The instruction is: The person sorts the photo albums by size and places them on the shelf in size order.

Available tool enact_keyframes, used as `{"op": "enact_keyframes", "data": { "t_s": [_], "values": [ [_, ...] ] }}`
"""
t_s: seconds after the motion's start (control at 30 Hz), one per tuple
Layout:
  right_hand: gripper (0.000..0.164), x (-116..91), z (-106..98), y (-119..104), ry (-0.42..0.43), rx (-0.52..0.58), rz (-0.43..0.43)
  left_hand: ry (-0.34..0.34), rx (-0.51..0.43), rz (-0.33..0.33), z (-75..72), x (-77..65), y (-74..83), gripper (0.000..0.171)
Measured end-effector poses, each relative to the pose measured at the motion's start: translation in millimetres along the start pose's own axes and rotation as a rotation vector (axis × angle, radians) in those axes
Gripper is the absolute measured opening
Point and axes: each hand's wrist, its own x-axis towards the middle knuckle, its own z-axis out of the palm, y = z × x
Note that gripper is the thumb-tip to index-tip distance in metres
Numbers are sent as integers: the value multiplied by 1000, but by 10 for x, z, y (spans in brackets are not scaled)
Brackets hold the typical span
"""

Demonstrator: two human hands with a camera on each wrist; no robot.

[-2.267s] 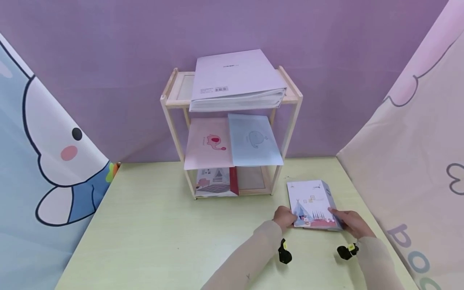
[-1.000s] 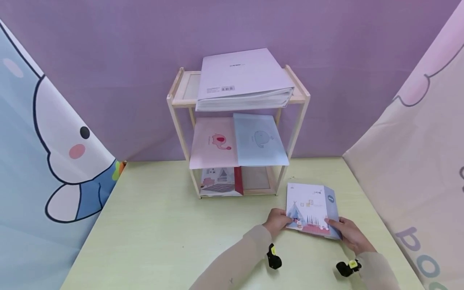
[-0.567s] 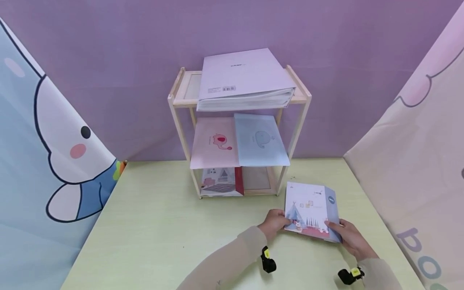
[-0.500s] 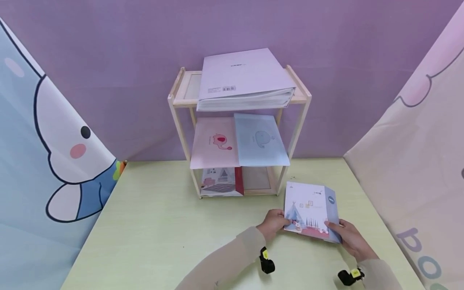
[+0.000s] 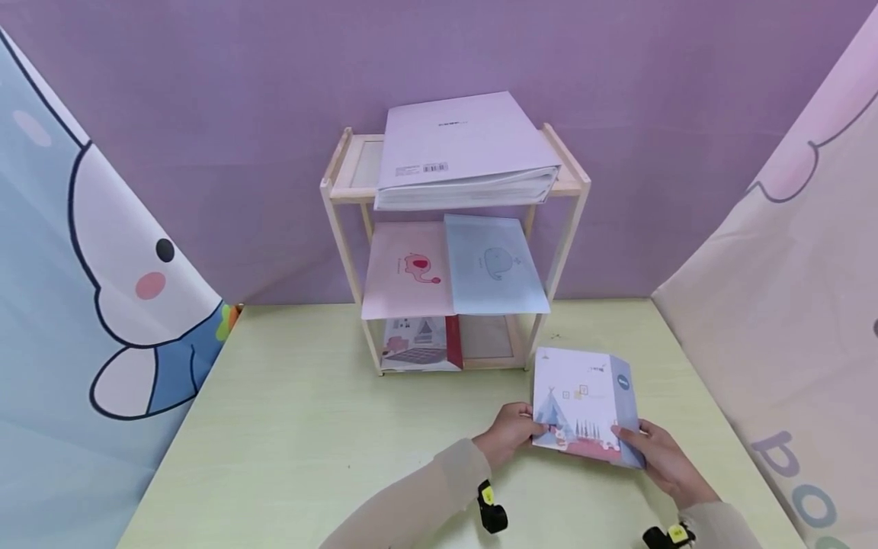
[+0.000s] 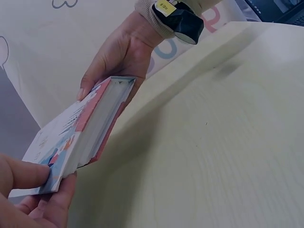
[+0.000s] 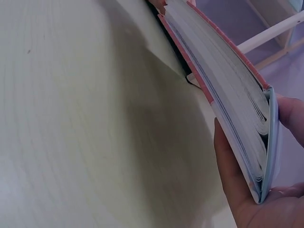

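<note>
A thick hardcover photo album (image 5: 576, 404) with a tent picture on its white cover and a blue-grey spine is held over the right part of the table. My left hand (image 5: 507, 433) pinches its left near corner, thumb on the cover and fingers underneath. At the spine side, my right hand (image 5: 661, 457) grips it with the thumb on top. The left wrist view shows the album (image 6: 90, 123) tilted above the tabletop, its page edges between pink-edged covers. In the right wrist view the spine end of the album (image 7: 268, 142) lies between thumb and fingers.
A small wooden rack (image 5: 562, 252) stands at the back. On top lies a thick pale purple binder (image 5: 459, 141); the middle shelf bears a pink folder (image 5: 401, 293) and a blue folder (image 5: 501, 290). A red-spined album (image 5: 418, 347) lies bottom left. Printed cloth hangs on both sides.
The album has come off its flatter position, shifting slightly left and nearer to me, with its spine turned more into view. Both hands have kept their hold and moved with it.
</note>
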Motion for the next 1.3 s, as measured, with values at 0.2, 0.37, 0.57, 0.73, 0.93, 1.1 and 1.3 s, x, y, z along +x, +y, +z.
{"op": "enact_keyframes", "data": {
  "t_s": [0.2,0.37,0.57,0.73,0.93,1.1,1.3],
  "values": [
    [71,-24,19,39,-9,-13,6,-21,-11,-20,-31,-74,9,11],
    [70,-69,29,62,-13,-22,-9,-43,1,-25,-48,-135,4,15],
    [71,-137,57,66,-25,-21,-21,-55,9,-33,-70,-215,-5,17],
    [70,-145,134,49,-8,-27,-13,-72,-9,-14,-137,-241,-18,10],
    [69,-122,286,36,-9,-18,-6,-64,4,-16,-277,-259,-58,10],
    [67,-103,406,50,14,-20,4,-79,2,-19,-398,-291,-78,10],
    [66,-65,580,78,-11,-43,-16,-82,-34,-42,-591,-351,-151,9]
  ]
}}
